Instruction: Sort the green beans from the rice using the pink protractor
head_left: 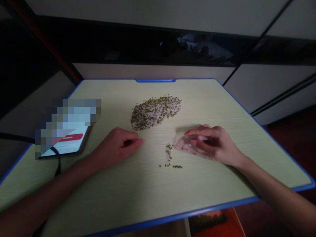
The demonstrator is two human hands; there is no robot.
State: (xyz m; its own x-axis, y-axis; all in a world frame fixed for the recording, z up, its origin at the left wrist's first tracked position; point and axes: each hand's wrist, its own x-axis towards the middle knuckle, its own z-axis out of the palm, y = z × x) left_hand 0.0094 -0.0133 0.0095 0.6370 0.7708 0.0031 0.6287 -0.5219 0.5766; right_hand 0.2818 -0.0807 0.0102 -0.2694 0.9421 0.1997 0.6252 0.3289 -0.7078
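A pile of green mung beans mixed with whitish grains [158, 110] lies on the table. Nearer to me, a short trail of the same beans and grains [168, 153] and a small row of beans [177, 166] sit between my hands. My left hand [120, 144] rests left of them, thumb and forefinger pinched together; whatever may be in the pinch is too small to make out. On the right, my right hand [214, 143] grips a clear plastic bag [182, 144] with pink marks. The bag's edge reaches close to the trail.
The pale tabletop [118, 191] has a blue rim. A lit phone or tablet [74, 143], partly pixelated, stands at the left with a dark cable [58, 161] near it. Cabinet fronts [153, 70] rise behind the table. An orange object [217, 223] shows below the front edge.
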